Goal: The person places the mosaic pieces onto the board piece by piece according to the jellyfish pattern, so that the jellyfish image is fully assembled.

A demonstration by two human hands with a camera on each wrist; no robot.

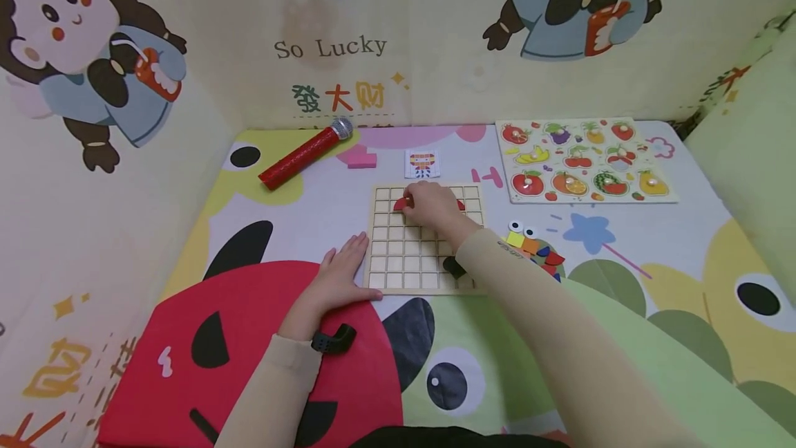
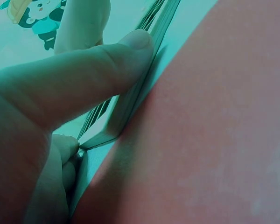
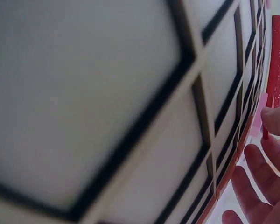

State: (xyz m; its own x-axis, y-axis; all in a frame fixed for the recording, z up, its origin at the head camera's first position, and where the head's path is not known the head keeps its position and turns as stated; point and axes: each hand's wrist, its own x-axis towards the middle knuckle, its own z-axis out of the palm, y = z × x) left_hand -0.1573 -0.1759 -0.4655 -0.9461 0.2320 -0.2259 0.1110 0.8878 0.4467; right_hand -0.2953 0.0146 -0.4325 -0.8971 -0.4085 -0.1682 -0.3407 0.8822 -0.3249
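A wooden grid board point(image 1: 429, 292) lies flat on the table. Between thumb and finger my right hand point(image 1: 438, 207) pinches a small red piece point(image 3: 265, 129) over the board's upper left squares. Another red piece point(image 1: 461, 204) shows on the board just right of that hand, partly covered by it. My left hand point(image 1: 336, 278) rests at the board's lower left corner, fingers extended along the left side. In the left wrist view its thumb point(image 2: 137, 42) lies against the board's edge. My right hand and forearm hide some squares.
Colourful small pieces point(image 1: 542, 254) lie right of the board, partly behind my right sleeve. A patterned card point(image 1: 423, 164) sits beyond the board. Further back are a red microphone point(image 1: 303, 155), a pink block point(image 1: 362, 160) and a fruit puzzle board point(image 1: 591, 196). A printed cloth covers the table.
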